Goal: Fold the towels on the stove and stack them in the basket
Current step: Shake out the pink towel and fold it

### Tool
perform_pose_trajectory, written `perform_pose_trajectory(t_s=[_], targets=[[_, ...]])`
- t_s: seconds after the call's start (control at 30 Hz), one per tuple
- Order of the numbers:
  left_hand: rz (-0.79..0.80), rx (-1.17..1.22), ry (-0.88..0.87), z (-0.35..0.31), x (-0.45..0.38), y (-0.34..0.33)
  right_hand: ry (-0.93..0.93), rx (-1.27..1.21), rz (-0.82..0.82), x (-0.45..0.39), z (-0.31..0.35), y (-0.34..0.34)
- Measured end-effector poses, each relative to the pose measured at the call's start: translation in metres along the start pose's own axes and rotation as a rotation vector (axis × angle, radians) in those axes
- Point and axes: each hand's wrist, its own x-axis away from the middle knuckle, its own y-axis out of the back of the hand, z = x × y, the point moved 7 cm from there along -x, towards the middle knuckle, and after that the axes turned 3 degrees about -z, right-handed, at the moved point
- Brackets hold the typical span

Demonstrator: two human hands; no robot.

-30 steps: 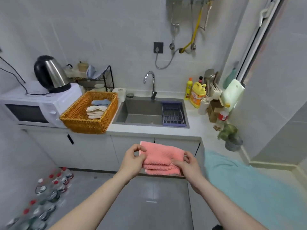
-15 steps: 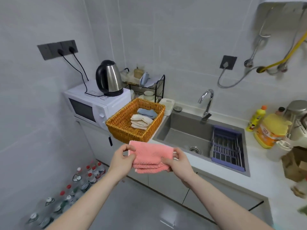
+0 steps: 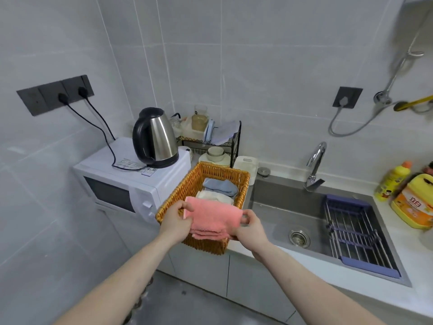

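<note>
Head cam: folded pink towel [image 3: 214, 220] was held over near end of wicker basket [image 3: 180, 191], L hand [image 3: 174, 219] & R hand [image 3: 249, 227] fingers pinched on its ends; best lowered flat & level beside cream towel [image 3: 214, 197], released together w/o unfolding.

Towel [image 3: 214, 219] carried from in front of the cabinet doors, then the counter edge, to above the near end of the basket [image 3: 242, 198], now overlapping the cream towel [image 3: 212, 195] stacked inside. Left hand [image 3: 174, 219] and right hand [image 3: 249, 227] moved up and forward with it, now over the basket's front rim, each pinching a side edge. View swung left and closer: floor bottles out of frame, sockets [image 3: 55, 95] larger.
</note>
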Motion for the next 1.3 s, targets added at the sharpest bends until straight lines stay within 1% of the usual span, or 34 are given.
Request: perform_pose_trajectory(t_s=[0.1,0.2,0.43,0.57,0.7,0.9,1.0,1.13,1.2,1.3], targets=[[0.021,-0.09,0.035,0.012,-0.036,-0.008,-0.057,0.035,-0.03,-0.027,0.0,-0.019],[0.08,-0.123,0.08,0.028,-0.072,-0.023,-0.09,0.11,-0.039,-0.063,-0.005,-0.033],[0.175,-0.194,0.193,0.074,-0.141,-0.061,-0.151,0.281,0.012,-0.13,-0.015,-0.07],[0.262,-0.301,0.246,0.106,-0.166,-0.088,-0.299,0.327,0.053,-0.157,-0.039,-0.092],[0.355,-0.357,0.274,0.13,-0.184,-0.111,-0.388,0.377,0.02,-0.171,-0.056,-0.099],[0.485,-0.402,0.251,0.149,-0.211,-0.135,-0.414,0.403,-0.076,-0.187,-0.065,-0.111],[0.539,-0.406,0.197,0.155,-0.219,-0.141,-0.439,0.395,-0.123,-0.194,-0.067,-0.114],[0.567,-0.399,0.108,0.156,-0.226,-0.145,-0.462,0.355,-0.273,-0.199,-0.082,-0.111],[0.597,-0.41,0.055,0.157,-0.23,-0.147,-0.422,0.329,-0.349,-0.2,-0.087,-0.111],[0.628,-0.469,-0.014,0.161,-0.235,-0.151,-0.328,0.386,-0.406,-0.194,-0.08,-0.115]])
